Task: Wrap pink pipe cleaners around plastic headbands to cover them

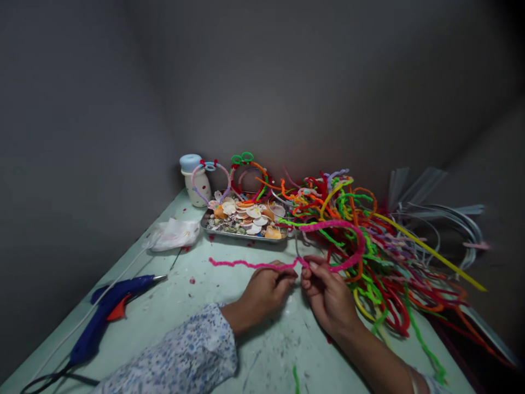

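Note:
My right hand pinches a curved headband, mostly wrapped in fuzzy pink, near its lower end. A short bare grey end of the band shows above the fingers. From the band a pink pipe cleaner runs leftward in a wavy line, its free tip over the table. My left hand has its fingers closed on this pipe cleaner, just left of my right hand. The two hands are close together but apart, above the pale green table.
A metal tray of shells stands ahead, with finished-looking headbands behind it and a white jar beside. A blue glue gun lies left, near a plastic packet. Tangled pipe cleaners and bare bands crowd the right.

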The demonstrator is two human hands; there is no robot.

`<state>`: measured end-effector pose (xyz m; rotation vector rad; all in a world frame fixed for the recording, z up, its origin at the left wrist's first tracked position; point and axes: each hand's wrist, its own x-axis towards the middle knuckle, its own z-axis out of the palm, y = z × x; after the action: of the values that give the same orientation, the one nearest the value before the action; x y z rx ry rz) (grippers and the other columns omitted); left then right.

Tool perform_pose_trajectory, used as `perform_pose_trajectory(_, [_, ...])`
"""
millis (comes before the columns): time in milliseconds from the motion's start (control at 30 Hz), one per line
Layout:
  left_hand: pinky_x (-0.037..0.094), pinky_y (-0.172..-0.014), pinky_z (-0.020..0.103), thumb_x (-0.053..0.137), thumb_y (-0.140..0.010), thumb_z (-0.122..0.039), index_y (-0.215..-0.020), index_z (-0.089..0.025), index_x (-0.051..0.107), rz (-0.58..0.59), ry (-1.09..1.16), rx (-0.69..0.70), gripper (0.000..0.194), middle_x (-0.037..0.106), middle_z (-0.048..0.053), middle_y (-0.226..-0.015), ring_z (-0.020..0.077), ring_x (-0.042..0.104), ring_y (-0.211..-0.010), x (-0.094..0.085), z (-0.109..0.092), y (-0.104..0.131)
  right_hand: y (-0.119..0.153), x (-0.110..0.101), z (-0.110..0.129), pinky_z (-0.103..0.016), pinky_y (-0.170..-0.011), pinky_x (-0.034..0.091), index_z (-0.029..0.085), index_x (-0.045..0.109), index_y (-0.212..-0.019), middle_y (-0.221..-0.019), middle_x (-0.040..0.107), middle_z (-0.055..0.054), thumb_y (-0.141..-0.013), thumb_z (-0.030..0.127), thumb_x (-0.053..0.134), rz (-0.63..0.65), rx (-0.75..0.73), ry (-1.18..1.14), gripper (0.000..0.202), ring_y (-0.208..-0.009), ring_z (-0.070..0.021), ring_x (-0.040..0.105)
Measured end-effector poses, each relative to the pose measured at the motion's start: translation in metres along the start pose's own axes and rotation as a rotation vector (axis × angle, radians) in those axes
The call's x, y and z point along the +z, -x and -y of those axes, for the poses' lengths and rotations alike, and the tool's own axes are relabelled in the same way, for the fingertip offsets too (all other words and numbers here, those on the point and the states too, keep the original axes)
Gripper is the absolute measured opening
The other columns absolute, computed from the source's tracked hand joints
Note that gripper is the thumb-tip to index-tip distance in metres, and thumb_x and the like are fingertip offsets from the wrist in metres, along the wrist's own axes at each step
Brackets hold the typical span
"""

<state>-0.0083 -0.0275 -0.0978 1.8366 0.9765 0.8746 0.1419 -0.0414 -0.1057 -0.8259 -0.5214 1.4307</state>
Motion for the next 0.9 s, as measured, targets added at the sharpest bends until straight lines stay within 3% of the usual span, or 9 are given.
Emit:
perform_pose_trajectory(100, [0.047, -0.075, 0.028, 0.056, -0.086, -0.03, -0.099, -0.016, 0.068, -0.14, 0.283, -0.151, 0.022, 0.07, 0.008, -0.096, 0.0178, 0.062, -0.085, -0.006, -0.001, -0.006, 0.0, 0.0, 0.0, -0.015, -0.046, 0.044, 0.017, 0.068, -0.083, -0.057, 0.062, 0.002, -0.068, 0.022, 0.075, 0.025, 0.061, -0.019, 0.018, -0.05, -0.0081, 0.054])
perform_pose_trajectory(200, [0.046, -0.07, 0.027, 0.065, -0.081, -0.034, -0.103, -0.014, 0.069, -0.214, 0.459, -0.199, 0.03, 0.07, 0.01, -0.094, 0.0161, 0.061, -0.078, -0.008, 0.0, -0.009, 0.0, 0.002, 0.0, -0.014, -0.045, 0.042, 0.017, 0.067, -0.079, -0.055, 0.061, 0.002, -0.066, 0.022, 0.076, 0.049, 0.126, -0.041, 0.017, -0.048, -0.0073, 0.052])
perform_pose_trajectory(467, [0.044, -0.071, 0.029, 0.072, -0.075, -0.039, -0.093, -0.014, 0.075, -0.119, 0.549, -0.139, 0.031, 0.069, 0.011, -0.093, 0.0184, 0.06, -0.081, -0.01, 0.003, -0.009, 0.001, 0.003, 0.0, -0.013, -0.042, 0.036, 0.017, 0.064, -0.074, -0.054, 0.058, 0.003, -0.068, 0.022, 0.074, 0.111, 0.256, -0.051, 0.013, -0.044, -0.0057, 0.048])
perform_pose_trajectory(633, [0.044, -0.076, 0.028, 0.071, -0.076, -0.037, -0.099, -0.015, 0.074, -0.048, 0.625, -0.123, 0.032, 0.068, 0.01, -0.093, 0.0186, 0.06, -0.086, -0.014, 0.0, -0.008, 0.002, 0.004, -0.001, -0.013, -0.043, 0.036, 0.016, 0.063, -0.072, -0.053, 0.057, 0.003, -0.068, 0.02, 0.074, 0.118, 0.309, -0.096, 0.013, -0.045, -0.0053, 0.047])
perform_pose_trajectory(900, [0.045, -0.078, 0.031, 0.074, -0.073, -0.038, -0.094, -0.014, 0.076, 0.0, 0.61, -0.134, 0.031, 0.067, 0.008, -0.084, 0.017, 0.059, -0.079, -0.02, -0.007, -0.011, 0.004, 0.007, 0.004, -0.014, -0.036, 0.028, 0.018, 0.059, -0.07, -0.05, 0.054, 0.005, -0.063, 0.019, 0.075, 0.107, 0.375, -0.109, 0.017, -0.039, -0.0047, 0.041])
